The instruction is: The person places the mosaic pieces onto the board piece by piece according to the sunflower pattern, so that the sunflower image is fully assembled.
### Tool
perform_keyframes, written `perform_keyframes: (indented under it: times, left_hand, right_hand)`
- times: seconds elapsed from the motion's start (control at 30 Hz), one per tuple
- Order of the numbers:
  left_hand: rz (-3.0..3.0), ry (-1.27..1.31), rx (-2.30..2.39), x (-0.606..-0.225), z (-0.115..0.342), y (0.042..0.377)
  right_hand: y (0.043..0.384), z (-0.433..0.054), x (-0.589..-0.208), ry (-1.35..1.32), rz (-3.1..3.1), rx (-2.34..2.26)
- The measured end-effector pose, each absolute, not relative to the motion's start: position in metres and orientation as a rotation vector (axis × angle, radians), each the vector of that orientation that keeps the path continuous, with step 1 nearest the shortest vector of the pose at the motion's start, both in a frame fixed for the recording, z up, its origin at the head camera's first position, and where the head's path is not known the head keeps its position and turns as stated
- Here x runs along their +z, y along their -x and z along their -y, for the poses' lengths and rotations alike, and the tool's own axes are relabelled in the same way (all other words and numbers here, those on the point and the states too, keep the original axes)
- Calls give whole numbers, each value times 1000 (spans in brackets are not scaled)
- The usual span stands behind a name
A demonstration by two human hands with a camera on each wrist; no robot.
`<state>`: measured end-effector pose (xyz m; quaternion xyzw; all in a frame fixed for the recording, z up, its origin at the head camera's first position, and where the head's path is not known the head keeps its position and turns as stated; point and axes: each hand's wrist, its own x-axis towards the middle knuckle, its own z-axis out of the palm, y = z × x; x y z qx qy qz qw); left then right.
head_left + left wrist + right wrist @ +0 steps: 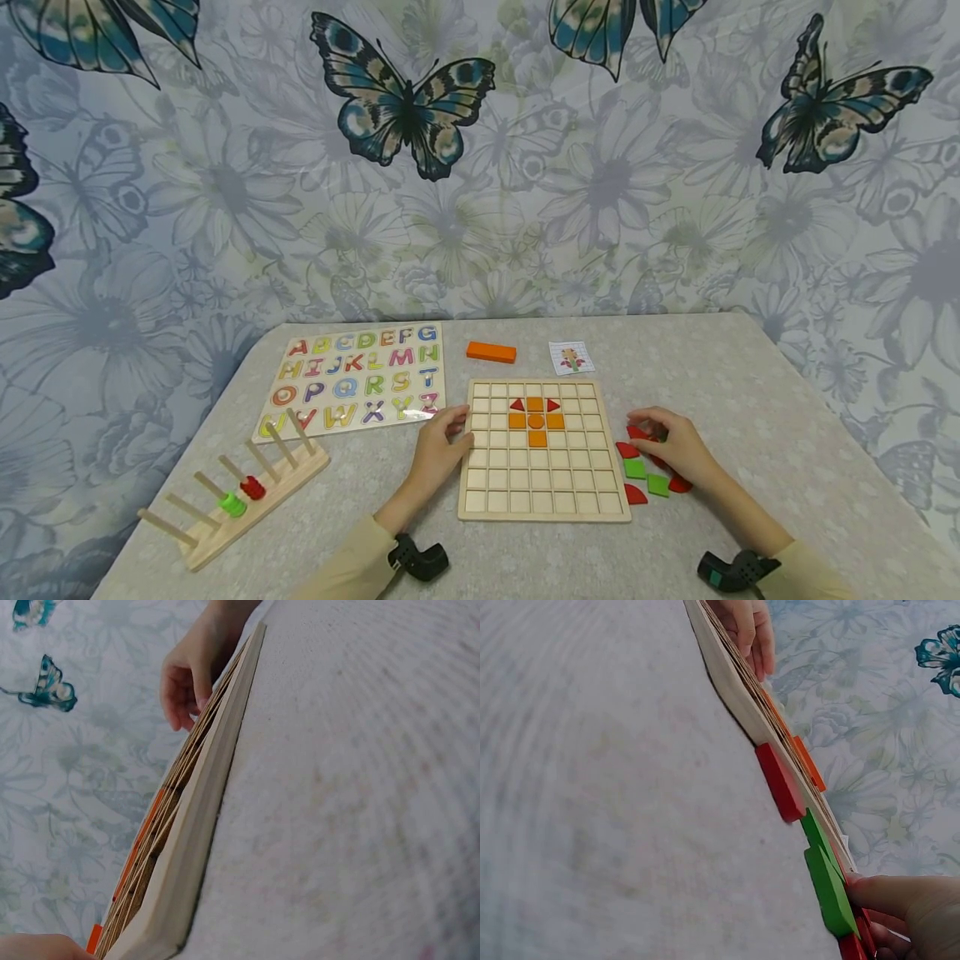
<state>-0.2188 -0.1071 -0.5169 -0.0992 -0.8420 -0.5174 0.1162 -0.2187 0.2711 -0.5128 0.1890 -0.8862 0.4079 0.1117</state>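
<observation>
A square wooden grid board lies flat before me in the head view. Orange squares, an orange round piece and two red triangles sit in its upper cells. My left hand touches the board's left edge, fingers loosely bent. Beyond the right edge, my right hand pinches a red piece between thumb and fingers, partly hiding it. Around it lie red rounded pieces and green pieces; the right wrist view shows the thumb close over them.
An alphabet board lies at back left. In front of it stands a wooden peg rack with green rings and red rings. An orange block and a picture card lie behind the grid board.
</observation>
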Motion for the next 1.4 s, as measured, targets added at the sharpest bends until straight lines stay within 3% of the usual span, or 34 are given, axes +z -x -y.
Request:
perform_keyframes:
  times: [1.4]
  left_hand:
    - [2473, 277, -1528, -514, 106, 217]
  right_hand:
    - [204, -284, -509, -446, 2656, 1115]
